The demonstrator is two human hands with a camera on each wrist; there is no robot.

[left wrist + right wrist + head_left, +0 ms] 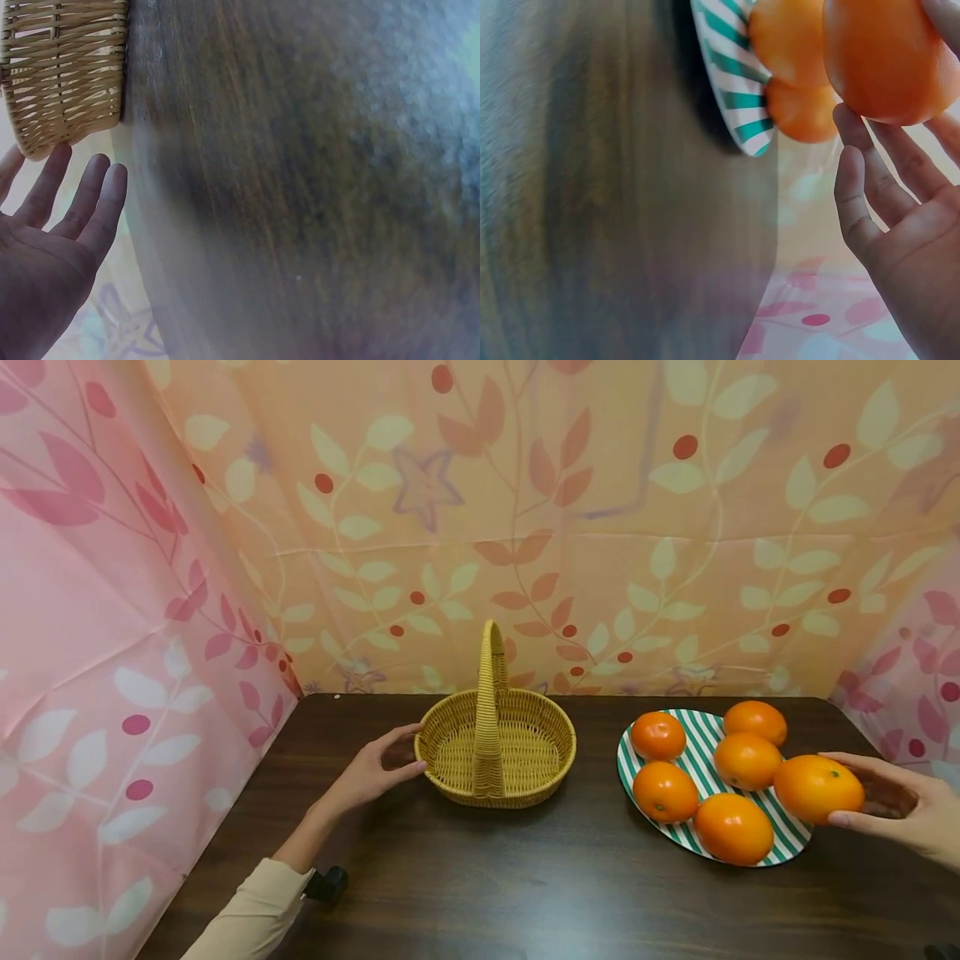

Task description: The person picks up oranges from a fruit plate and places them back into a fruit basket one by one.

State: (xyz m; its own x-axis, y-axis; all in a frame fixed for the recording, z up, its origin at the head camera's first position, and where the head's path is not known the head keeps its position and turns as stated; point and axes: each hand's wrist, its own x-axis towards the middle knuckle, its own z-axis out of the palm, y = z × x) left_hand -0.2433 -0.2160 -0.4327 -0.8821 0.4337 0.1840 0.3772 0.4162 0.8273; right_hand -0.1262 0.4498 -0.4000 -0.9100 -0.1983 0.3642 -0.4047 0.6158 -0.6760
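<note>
Floral cloth [525, 468] behind table [465, 877]; handle [488, 727] arches over basket [532, 795]; oranges [747, 761] crowd plate [697, 747].

No readable text or numbers

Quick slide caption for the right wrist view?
Right hand holding one orange fruit; two more rest on a green-and-white striped plate.

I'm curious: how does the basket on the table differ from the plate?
The basket is plain yellow and woven, while the plate has green and white stripes. The basket rises into a tall arched handle; the plate has none. The left hand touches the basket's side, whereas the plate bears several orange fruits. Both sit on the dark table.
</note>
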